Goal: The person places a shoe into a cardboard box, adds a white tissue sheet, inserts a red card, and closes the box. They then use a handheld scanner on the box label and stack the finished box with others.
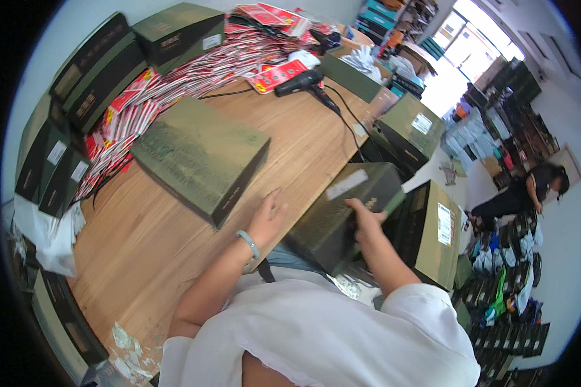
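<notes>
My right hand [366, 223] grips a dark green cardboard box [322, 222] by its side, thumb and fingers apart across it. That box is tilted, off the table's right edge, and a pale strip shows on its top. My left hand [266, 218], with a light bracelet at its wrist, is over the table near the edge. Its fingers are stretched out and it holds nothing. Just beyond it a large closed green box [200, 151] lies flat on the wooden table [142, 258].
Red-and-white packets [193, 74] are heaped along the table's back, beside more green boxes [177, 35]. A black hair dryer [300, 82] trails its cord. Labelled boxes [435, 232] stand at the right. A person [529, 190] is farther off. Torn scraps [129, 351] lie at the near left.
</notes>
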`<state>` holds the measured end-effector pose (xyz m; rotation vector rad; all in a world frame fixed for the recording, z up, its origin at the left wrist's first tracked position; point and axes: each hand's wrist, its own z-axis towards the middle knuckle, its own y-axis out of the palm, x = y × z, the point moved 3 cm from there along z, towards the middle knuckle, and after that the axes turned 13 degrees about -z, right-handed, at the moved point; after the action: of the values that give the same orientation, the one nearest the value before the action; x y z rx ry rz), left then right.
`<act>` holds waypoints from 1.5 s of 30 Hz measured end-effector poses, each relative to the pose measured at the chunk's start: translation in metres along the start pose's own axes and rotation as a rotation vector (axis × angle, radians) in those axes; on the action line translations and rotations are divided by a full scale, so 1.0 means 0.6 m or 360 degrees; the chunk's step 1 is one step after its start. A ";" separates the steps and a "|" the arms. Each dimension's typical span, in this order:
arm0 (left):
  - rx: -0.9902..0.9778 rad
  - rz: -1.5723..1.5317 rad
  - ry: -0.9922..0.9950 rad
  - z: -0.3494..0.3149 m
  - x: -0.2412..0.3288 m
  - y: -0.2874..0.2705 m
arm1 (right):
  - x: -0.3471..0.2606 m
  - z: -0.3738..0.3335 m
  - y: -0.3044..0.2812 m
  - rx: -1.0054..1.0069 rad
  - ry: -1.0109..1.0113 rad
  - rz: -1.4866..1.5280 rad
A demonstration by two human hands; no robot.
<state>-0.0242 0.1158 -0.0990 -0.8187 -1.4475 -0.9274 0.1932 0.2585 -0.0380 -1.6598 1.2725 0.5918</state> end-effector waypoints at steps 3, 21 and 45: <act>0.0099 -0.0085 -0.0103 -0.011 -0.053 -0.016 | -0.013 -0.029 -0.076 0.0032 -0.0132 0.0010; 0.1036 -0.1049 0.0997 -0.325 0.182 -0.173 | -0.178 -0.339 0.007 -0.1647 -0.0749 0.0375; 0.2191 -0.0872 0.0588 -0.759 -0.007 -0.406 | -0.063 -0.334 0.360 -0.0839 -0.2850 -0.1058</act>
<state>-0.0411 -0.4003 -0.1186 0.7488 -1.5596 -0.2348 -0.0509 0.0941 0.0012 -1.0289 -0.7317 1.4772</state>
